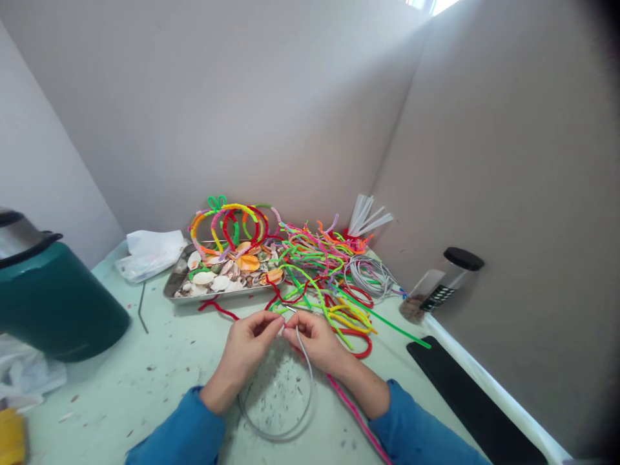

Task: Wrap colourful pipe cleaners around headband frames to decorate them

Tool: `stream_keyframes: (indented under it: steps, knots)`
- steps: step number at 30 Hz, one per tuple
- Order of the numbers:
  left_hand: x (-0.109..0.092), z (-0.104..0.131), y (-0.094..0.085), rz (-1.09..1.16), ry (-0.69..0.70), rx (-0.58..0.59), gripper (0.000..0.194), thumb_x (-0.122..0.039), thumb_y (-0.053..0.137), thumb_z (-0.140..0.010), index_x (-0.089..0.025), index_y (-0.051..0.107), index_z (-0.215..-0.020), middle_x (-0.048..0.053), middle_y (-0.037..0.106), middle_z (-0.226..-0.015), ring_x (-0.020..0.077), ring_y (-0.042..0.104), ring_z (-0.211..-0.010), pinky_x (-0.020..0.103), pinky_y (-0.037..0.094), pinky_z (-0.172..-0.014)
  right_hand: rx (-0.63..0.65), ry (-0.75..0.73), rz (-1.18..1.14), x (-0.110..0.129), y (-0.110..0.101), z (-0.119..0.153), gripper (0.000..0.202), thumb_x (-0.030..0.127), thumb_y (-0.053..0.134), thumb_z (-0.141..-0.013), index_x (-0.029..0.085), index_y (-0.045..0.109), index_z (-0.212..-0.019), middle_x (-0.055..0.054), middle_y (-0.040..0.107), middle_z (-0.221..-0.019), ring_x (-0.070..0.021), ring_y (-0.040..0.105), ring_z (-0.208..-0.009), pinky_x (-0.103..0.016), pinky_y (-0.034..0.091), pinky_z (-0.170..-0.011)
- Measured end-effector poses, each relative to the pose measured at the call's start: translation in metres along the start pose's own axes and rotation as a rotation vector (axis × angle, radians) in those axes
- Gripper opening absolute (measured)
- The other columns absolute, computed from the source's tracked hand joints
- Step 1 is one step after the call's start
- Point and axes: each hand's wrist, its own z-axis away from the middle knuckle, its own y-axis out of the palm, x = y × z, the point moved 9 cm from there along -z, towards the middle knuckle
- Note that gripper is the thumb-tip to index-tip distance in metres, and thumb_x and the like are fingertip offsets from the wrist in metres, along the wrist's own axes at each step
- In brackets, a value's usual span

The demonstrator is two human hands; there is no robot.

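Observation:
My left hand and my right hand meet at the middle of the table, fingertips pinched close together. Between them is a grey wire loop that hangs down towards me. A pink fuzzy stem runs from under my right hand to the bottom edge, and a bit of pink shows at the fingertips. Both hands are closed in a pinch; my left fingers hold the pink stem's end, my right fingers the wire. Just beyond them lie red yarn and tangled green, yellow and red stems.
Behind my hands, a metal tray holds shells and colourful wrapped hoops. Stems and coiled grey wire lie right of it. A green bottle stands left; a clear jar and black strip are right.

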Motion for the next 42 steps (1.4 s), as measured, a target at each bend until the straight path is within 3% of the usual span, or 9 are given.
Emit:
stream_keyframes:
  steps: [13,18,22,27,36,39,42]
  knots:
    - [-0.002,0.0,0.004,-0.179,0.065,0.052,0.023,-0.034,0.054,-0.079,-0.013,0.066,-0.076,0.003,0.065,-0.071,0.0153,0.056,-0.065,0.022,0.042,-0.058,0.05,-0.011,0.064,0.008,0.002,0.002,0.012,0.027,0.054,-0.081,0.018,0.052,-0.074,0.006,0.046,-0.053,-0.0076,0.04,-0.046,-0.018,0.032,-0.044]
    - [-0.002,0.001,0.004,-0.231,0.065,0.066,0.026,-0.034,0.052,-0.079,-0.014,0.068,-0.077,0.003,0.066,-0.071,0.0155,0.056,-0.065,0.022,0.041,-0.059,0.082,-0.126,0.336,0.023,-0.002,0.003,0.006,0.022,0.055,-0.081,0.018,0.057,-0.078,0.006,0.045,-0.057,-0.0076,0.039,-0.05,-0.019,0.028,-0.046]
    - [-0.001,0.0,0.003,-0.292,0.07,0.06,0.026,-0.034,0.052,-0.08,-0.014,0.068,-0.077,0.003,0.067,-0.073,0.016,0.056,-0.066,0.022,0.041,-0.059,0.054,-0.251,0.587,0.037,-0.008,0.003,0.008,0.017,0.054,-0.084,0.018,0.059,-0.078,0.003,0.056,-0.067,-0.0105,0.05,-0.063,-0.02,0.035,-0.058]
    - [0.001,-0.001,0.004,-0.316,0.063,0.072,0.027,-0.034,0.052,-0.079,-0.014,0.07,-0.077,0.003,0.068,-0.072,0.0163,0.057,-0.067,0.022,0.04,-0.059,0.011,-0.345,0.719,0.047,-0.014,0.005,0.009,0.019,0.052,-0.088,0.017,0.06,-0.084,-0.002,0.06,-0.08,-0.0133,0.054,-0.076,-0.022,0.039,-0.067]
    - [0.002,0.001,0.012,-0.378,0.007,0.161,0.03,-0.033,0.048,-0.079,-0.013,0.069,-0.071,0.001,0.063,-0.062,0.0146,0.052,-0.059,0.021,0.035,-0.053,0.076,-0.606,1.234,0.062,0.005,0.019,0.014,0.011,0.048,-0.086,0.02,0.06,-0.086,-0.001,0.055,-0.077,-0.0132,0.046,-0.063,-0.025,0.025,-0.052]
    - [-0.001,0.003,0.018,-0.404,0.034,0.225,0.029,-0.031,0.048,-0.079,-0.013,0.069,-0.069,0.001,0.064,-0.062,0.0144,0.052,-0.06,0.022,0.035,-0.054,0.104,-0.673,1.272,0.064,0.014,0.023,0.014,0.015,0.047,-0.088,0.02,0.06,-0.088,-0.001,0.055,-0.077,-0.0135,0.045,-0.063,-0.026,0.024,-0.052]
    - [-0.004,0.006,0.024,-0.436,0.094,0.281,0.031,-0.032,0.047,-0.081,-0.013,0.069,-0.069,0.001,0.064,-0.063,0.014,0.052,-0.06,0.022,0.035,-0.055,0.105,-0.647,1.231,0.062,0.012,0.022,0.012,0.016,0.048,-0.088,0.019,0.06,-0.086,-0.001,0.055,-0.076,-0.013,0.045,-0.062,-0.025,0.026,-0.052]
